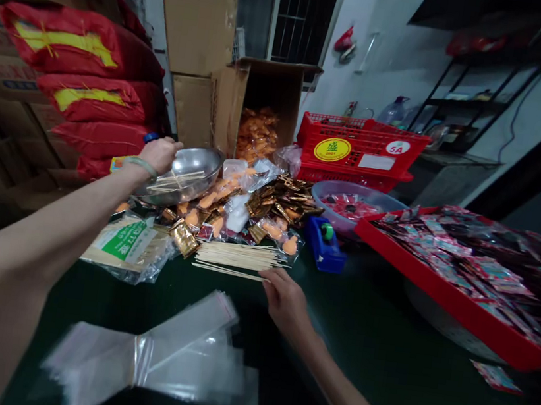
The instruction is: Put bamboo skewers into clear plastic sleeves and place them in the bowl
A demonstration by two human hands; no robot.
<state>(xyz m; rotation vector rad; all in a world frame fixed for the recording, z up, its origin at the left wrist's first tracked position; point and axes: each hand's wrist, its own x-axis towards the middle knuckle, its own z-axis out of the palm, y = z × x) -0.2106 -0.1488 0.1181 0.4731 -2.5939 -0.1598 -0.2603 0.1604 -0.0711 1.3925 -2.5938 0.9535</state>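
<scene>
My left hand [161, 153] is closed beside the far left rim of a steel bowl [200, 165] with thin sticks in it; what it holds, if anything, cannot be made out. Fingertips of my right hand [283, 295] pinch the right end of a thin wooden stick [226, 271], at the near edge of a row of sticks [238, 253] on the dark green table. Behind the row lie gold packets [281, 200] and orange pieces [222, 193] in clear wrapping. A bundle of clear plastic bags [189, 364] rests nearest to me.
Stick packs [128, 243] lie at left. A blue tape dispenser [327, 246], a plastic basin [350, 200], a red tray [430, 296] of packets and red baskets [362, 148] stand at right. An open carton [230, 107] and red sacks [100, 94] are behind.
</scene>
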